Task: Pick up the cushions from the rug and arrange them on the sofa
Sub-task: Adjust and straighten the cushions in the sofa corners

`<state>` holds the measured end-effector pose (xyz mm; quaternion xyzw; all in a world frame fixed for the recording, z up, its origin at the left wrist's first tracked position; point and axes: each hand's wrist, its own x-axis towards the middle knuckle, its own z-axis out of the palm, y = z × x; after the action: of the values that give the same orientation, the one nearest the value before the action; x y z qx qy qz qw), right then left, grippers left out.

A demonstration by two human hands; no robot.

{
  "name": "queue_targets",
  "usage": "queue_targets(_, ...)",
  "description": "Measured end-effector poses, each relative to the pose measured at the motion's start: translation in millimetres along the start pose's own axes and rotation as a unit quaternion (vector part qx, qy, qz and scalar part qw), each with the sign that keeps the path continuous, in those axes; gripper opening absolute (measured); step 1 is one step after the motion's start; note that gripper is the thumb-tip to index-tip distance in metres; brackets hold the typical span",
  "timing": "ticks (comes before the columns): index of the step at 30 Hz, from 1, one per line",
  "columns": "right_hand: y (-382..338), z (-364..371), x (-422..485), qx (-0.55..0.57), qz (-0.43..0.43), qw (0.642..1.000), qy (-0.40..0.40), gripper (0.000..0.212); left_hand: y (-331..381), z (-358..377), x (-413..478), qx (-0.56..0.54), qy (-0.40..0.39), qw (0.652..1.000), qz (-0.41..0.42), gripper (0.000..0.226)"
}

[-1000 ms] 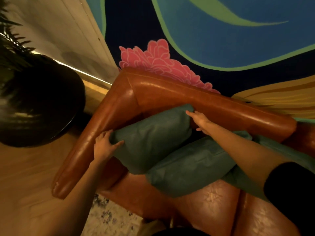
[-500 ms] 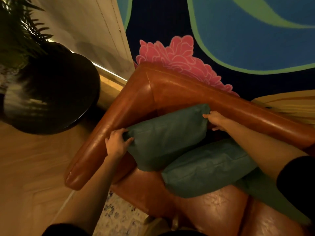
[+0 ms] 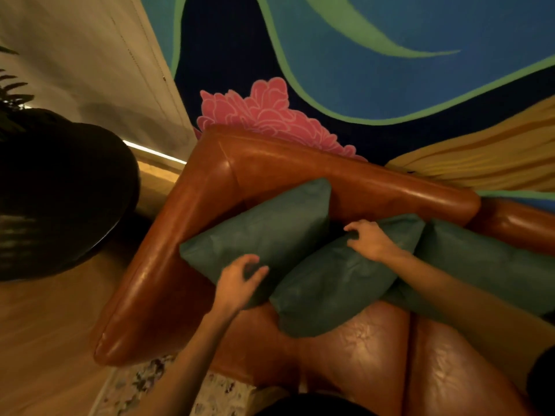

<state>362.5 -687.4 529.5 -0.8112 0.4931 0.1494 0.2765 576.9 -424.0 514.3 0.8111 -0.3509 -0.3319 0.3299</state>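
Three teal cushions lie on the brown leather sofa (image 3: 300, 163). The first cushion (image 3: 270, 223) leans into the corner between armrest and backrest. A second cushion (image 3: 336, 283) lies in front of it on the seat, and a third cushion (image 3: 486, 259) lies to its right, partly under my right forearm. My left hand (image 3: 238, 282) hovers at the first cushion's lower right corner, fingers loosely curled and thumb apart, holding nothing that I can see. My right hand (image 3: 371, 238) grips the second cushion's top edge with curled fingers.
A large black planter (image 3: 60, 190) with green fronds stands on the wooden floor left of the armrest (image 3: 144, 289). A patterned rug (image 3: 135, 385) shows at the bottom edge. Behind the sofa is a painted wall (image 3: 390, 70).
Both hands have let go of the first cushion, which stays in the corner. My left hand moved right to its lower corner; my right hand dropped onto the second cushion's top edge.
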Motion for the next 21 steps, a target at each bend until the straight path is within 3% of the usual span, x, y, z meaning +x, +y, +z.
queue_targets(2,20,8,-22,-0.098,0.052,0.994,-0.005,0.063,4,37,-18,-0.007,-0.099,0.995,-0.013,0.110)
queue_targets(4,42,19,-41,-0.088,0.099,0.991,-0.030,0.073,5,69,-31,0.033,-0.169,0.985,-0.012,0.124)
queue_targets(9,56,30,-55,-0.051,0.047,0.997,-0.019,0.076,7,78,-33,0.055,-0.116,0.992,-0.003,0.068)
queue_targets(17,44,36,-57,-0.047,0.030,0.998,0.009,0.069,0,64,-32,0.038,-0.116,0.992,-0.012,0.065)
queue_targets(21,43,42,-64,0.010,0.056,0.998,0.028,0.065,-6,61,-37,0.041,-0.112,0.992,-0.030,0.081)
